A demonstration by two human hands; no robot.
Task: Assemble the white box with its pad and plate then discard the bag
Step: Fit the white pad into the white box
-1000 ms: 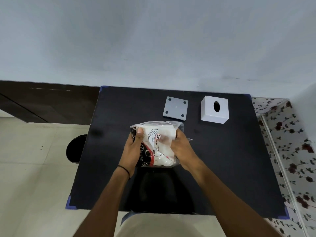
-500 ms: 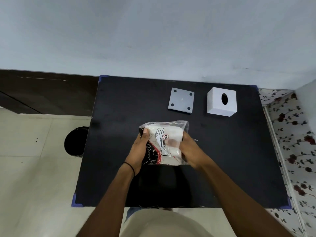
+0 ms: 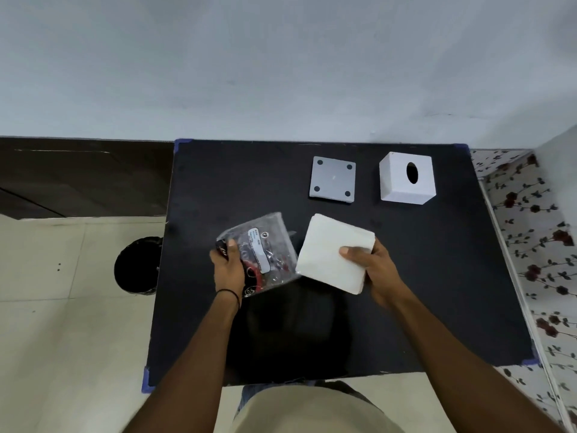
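head: pad [image 3: 327,251] and bag [image 3: 268,242], both held

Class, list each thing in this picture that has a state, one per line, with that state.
Clear plastic bag: gripped by left hand, pad out of it.
White square pad: pinched by right hand, beside the bag.
Grey square plate: flat on the black table, unattached.
White cube box: on table, oval hole up.

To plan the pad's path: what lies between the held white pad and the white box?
Nothing: in the head view, only bare black table separates pad and box.
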